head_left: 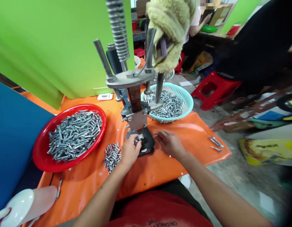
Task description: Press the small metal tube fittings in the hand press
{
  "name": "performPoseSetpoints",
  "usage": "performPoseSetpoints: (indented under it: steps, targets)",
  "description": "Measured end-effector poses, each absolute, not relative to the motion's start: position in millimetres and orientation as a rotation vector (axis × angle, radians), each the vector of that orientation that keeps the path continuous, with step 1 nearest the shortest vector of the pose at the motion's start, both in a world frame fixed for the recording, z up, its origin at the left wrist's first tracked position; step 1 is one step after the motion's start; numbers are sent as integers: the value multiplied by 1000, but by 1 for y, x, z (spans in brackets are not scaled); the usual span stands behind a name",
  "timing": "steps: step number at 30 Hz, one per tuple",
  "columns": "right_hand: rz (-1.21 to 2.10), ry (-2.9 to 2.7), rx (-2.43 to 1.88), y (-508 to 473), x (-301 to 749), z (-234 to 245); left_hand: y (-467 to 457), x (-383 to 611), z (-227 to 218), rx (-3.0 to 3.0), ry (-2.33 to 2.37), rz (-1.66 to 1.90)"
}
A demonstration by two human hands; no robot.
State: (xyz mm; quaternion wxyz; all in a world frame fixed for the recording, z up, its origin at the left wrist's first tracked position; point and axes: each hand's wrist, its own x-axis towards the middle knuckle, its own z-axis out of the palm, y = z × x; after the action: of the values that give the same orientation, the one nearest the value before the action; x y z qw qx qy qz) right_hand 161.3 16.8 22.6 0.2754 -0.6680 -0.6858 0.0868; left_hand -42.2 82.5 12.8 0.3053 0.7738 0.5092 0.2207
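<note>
A hand-lever press [135,97] stands in front of me, with a dark base plate [148,142] below its ram. At the small metal fixture [140,137] on that base, my left hand [130,150] has its thumb and fingers pinched round a small metal part, mostly hidden by the fingertips. My right hand [170,144] is just right of the base, fingers bent and drawn together; whatever is in them is too small to make out. Beside my left hand lies a pile of short metal sleeves [112,157] on the orange table cover [89,183].
On the left, a red basin [39,157] holds many eye bolts [74,135]. A light blue basket [189,101] of metal parts stands behind the press. Loose metal pieces [216,142] lie at right. A plastic jug [29,201] is at front left; a red stool [214,90] stands beyond.
</note>
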Motion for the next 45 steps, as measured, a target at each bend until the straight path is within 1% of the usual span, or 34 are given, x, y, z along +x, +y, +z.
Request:
performPoseSetpoints:
  steps: [4, 7, 11, 16, 20, 22, 27, 31, 33, 37, 42, 45]
  targets:
    - [346, -1749, -2117, -27, 217, 18, 81, -40, 9, 2029, 1351, 601]
    - [432, -1761, -2111, -50, 230, 4, 80, -39, 8, 2032, 1354, 612]
    - [470, -1666, -2078, -57, 225, -10, 78, -39, 8, 2050, 1365, 645]
    - [538, -1654, -1937, -56, 225, 0, 58, -38, 12, 2027, 1369, 818]
    - [498, -1656, -1772, -52, 205, 21, 30, -27, 19, 2115, 1094, 672]
    - [531, -1671, -1659, -48, 186, 31, 20, -19, 21, 2108, 960, 600]
    - [674, -1633, -1540, -33, 148, 44, 19, -15, 25, 1946, 884, 640]
    - [910, -1604, -1402, -14, 141, 38, 31, -29, 27, 1920, 903, 601]
    - [988, -1488, -1373, -1, 139, 33, 38, -34, 27, 1829, 1005, 675]
    - [942, -1284, -1408, 28, 133, 27, 56, -31, 22, 1577, 1268, 898]
    - [917, -1358, -1388, 55, 124, 29, 73, -22, 11, 1514, 1230, 963]
    - [801, -1467, -1438, 60, 122, 33, 76, -20, 5, 1437, 1209, 952]
